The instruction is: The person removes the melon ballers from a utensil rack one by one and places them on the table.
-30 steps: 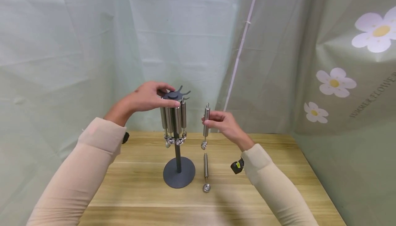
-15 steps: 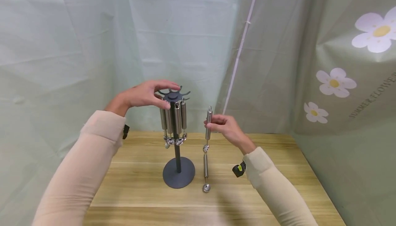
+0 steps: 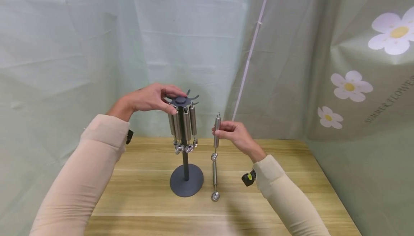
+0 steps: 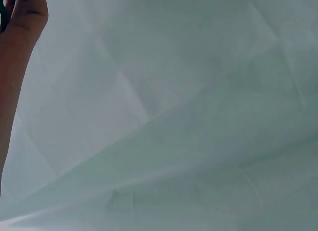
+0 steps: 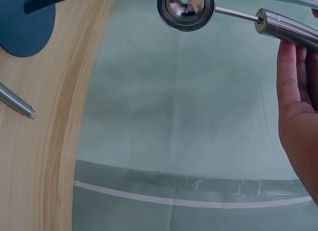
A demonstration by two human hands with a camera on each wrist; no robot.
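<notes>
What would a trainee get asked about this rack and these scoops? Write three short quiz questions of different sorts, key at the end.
1. True or false: the right hand holds a steel scoop upright by its handle.
2. What does the left hand grip? A) the stand's base B) the slotted top disc C) the scoop lying on the table
3. Fill in: the round base stands on the wooden ____.

Key: 1 true; 2 B; 3 table.
</notes>
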